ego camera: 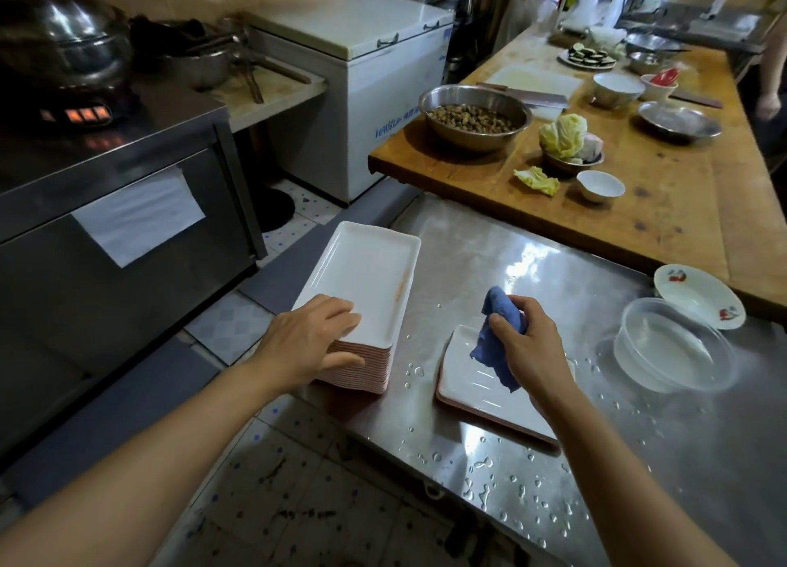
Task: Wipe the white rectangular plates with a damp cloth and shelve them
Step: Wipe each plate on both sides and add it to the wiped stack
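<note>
The left hand [313, 338] lay on the near end of the tall stack of white plates [362, 294], fingers over the top plate's rim and thumb against the stack's side, probably to lift the next plate off. The right hand [521, 347] pinched a bunched blue cloth [496, 338] above a smaller pile of plates [481, 385] just beside the stack, apparently the wiped ones. Both piles sat on the wet steel desk [553, 460], with a clear tub of water [673, 345] near, likely for dampening the cloth.
</note>
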A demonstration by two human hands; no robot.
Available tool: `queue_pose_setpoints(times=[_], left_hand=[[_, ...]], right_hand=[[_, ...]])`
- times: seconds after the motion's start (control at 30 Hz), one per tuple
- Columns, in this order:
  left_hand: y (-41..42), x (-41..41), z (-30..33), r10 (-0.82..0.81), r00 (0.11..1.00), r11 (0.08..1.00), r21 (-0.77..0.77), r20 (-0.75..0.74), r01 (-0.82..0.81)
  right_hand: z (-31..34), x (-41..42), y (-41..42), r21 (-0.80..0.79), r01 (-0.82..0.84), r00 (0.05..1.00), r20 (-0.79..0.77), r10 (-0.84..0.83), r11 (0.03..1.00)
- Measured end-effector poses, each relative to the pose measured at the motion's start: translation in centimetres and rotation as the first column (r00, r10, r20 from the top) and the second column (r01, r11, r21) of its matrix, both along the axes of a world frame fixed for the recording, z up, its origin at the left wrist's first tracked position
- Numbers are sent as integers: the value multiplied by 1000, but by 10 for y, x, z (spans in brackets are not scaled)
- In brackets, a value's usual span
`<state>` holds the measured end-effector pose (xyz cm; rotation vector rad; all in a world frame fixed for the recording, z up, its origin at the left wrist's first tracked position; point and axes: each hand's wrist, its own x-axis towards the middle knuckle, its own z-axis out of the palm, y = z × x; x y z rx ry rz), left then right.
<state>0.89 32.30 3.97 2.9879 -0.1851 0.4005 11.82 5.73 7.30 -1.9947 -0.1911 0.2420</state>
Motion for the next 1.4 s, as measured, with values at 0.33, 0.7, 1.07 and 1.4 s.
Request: queue_pose_setpoints(times=[0.33,0.7,1.07,1.4], left_hand=[[-71,29,18,23,984,993,-115,176,-3],[-149,82,-60,179,794,864,-294,-581,-410],[-141,105,-107,98,740,781,-410,-665,-471],[-135,104,-114,26,788,754,-505,-616,-420]], right_hand=[[-12,3,-29,-9,87,996,-27,-87,996],[-68,9,-85,-263,270,959,-9,-282,926],[-124,-7,-83,-670,29,990,123,72,742],[-139,52,-68,-599,227,973,173,-153,768]])
